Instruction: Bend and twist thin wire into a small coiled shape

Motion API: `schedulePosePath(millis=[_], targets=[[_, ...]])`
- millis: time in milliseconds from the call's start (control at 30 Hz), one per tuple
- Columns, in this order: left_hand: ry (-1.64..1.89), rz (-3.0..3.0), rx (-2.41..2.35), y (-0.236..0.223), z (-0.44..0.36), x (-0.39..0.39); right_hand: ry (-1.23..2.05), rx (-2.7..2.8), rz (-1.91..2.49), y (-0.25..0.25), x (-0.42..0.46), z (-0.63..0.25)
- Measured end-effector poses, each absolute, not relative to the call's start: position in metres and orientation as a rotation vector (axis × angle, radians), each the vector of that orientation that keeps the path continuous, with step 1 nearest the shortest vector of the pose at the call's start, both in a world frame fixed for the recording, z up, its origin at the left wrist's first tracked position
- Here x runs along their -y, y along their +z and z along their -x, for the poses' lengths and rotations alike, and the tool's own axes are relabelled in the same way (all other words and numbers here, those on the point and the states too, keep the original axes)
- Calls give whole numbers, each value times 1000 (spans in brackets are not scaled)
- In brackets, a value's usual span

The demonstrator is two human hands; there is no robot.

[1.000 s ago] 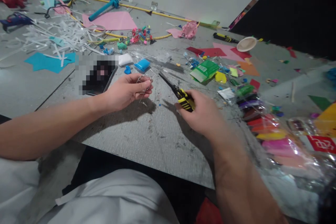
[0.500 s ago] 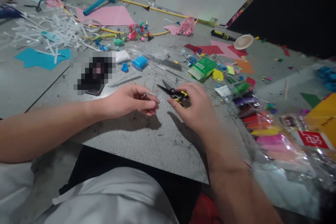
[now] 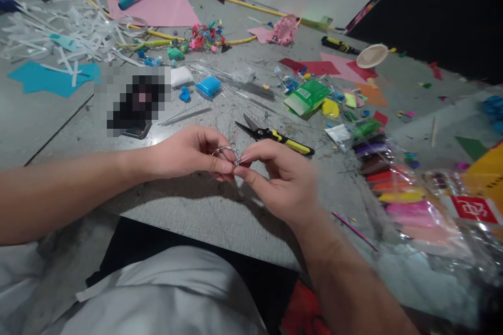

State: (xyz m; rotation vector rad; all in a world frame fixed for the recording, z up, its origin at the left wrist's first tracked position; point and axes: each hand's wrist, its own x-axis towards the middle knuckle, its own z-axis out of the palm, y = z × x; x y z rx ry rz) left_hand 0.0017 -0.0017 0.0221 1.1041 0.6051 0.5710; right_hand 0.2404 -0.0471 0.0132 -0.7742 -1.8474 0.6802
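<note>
Between the fingertips of both hands is a small ring of twisted silvery wire (image 3: 227,149). My left hand (image 3: 192,154) pinches its near side between thumb and fingers. From the right, my right hand (image 3: 281,175) grips the ring's right edge with thumb and forefinger, the two hands almost touching. Yellow-and-black snips (image 3: 281,138) lie on the table just beyond my right hand, blades parted and pointing left. Straight lengths of thin wire (image 3: 186,116) rest past my left hand.
A blurred phone (image 3: 137,131) lies at left, near a blue clay packet (image 3: 208,86) and a white packet (image 3: 181,77). A green packet (image 3: 306,97) sits at right, with bags of coloured clay (image 3: 412,209) along that side. Shredded white strips (image 3: 74,31) cover the far left.
My right hand has let go of the snips, leaving them on the table. It has moved left to take hold of the wire ring, which my left hand still holds.
</note>
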Motion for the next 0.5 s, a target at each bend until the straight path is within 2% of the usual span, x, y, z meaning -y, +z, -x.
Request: schedulePosePath(millis=[500], targets=[[517,-1100,-668,24,-1,1,644,1913,788,15,46,-241]])
